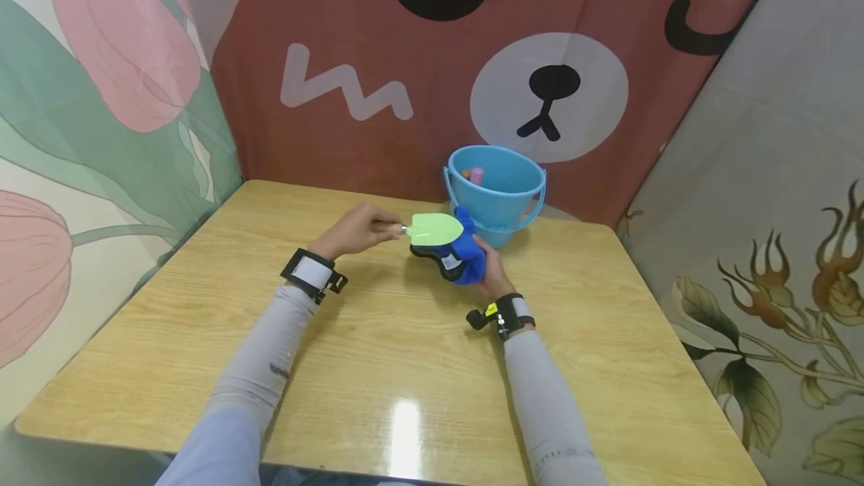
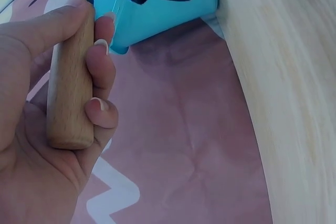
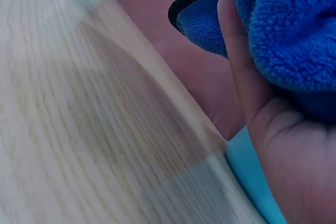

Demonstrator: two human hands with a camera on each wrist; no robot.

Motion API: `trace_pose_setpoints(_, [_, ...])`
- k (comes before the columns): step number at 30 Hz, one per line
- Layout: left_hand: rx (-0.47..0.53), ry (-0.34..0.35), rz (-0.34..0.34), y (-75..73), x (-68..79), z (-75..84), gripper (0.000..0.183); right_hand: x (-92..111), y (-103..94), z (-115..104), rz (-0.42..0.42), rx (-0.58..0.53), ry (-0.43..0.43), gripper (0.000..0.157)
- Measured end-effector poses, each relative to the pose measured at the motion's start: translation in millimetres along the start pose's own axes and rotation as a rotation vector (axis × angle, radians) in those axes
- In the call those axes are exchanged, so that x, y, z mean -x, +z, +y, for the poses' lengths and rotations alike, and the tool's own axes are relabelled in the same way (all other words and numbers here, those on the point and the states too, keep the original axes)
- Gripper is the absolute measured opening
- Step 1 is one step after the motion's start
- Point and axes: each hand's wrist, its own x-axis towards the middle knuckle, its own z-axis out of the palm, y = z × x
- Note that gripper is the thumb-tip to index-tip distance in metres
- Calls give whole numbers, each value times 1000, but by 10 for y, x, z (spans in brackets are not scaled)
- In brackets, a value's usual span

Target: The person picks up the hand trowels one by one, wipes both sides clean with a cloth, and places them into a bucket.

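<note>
My left hand (image 1: 358,231) grips a toy trowel by its wooden handle (image 2: 72,87), with the fingers curled round it and the thumb near its top. The trowel's light green blade (image 1: 435,229) points right, in front of a blue fluffy cloth (image 1: 472,255) with black edging. My right hand (image 1: 494,276) holds this cloth from the right side, bunched up behind and below the blade. In the right wrist view the thumb (image 3: 239,51) lies along the cloth; the other fingers are hidden. Whether cloth and blade touch, I cannot tell.
A light blue bucket (image 1: 489,205) with its handle down stands just behind the cloth, near the table's back edge. Inside it are a pink piece (image 1: 476,175) and an orange one. The wooden table (image 1: 378,366) meets a printed bear curtain (image 1: 337,148) at the back.
</note>
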Motion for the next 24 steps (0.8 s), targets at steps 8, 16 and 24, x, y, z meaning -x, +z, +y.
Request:
trace_pose_setpoints(8, [-16,6,1,-36,16,-20,34,-4,-11,-3,-2,0,0,66])
trace_pose_setpoints(16, [-19,20,31,-25,5,28,32,-14,30,14,-13,33,21,69])
trace_pose_setpoints(24, [-25,57,50,62,-33,119,31,-16,103,70,-35,57,61,51])
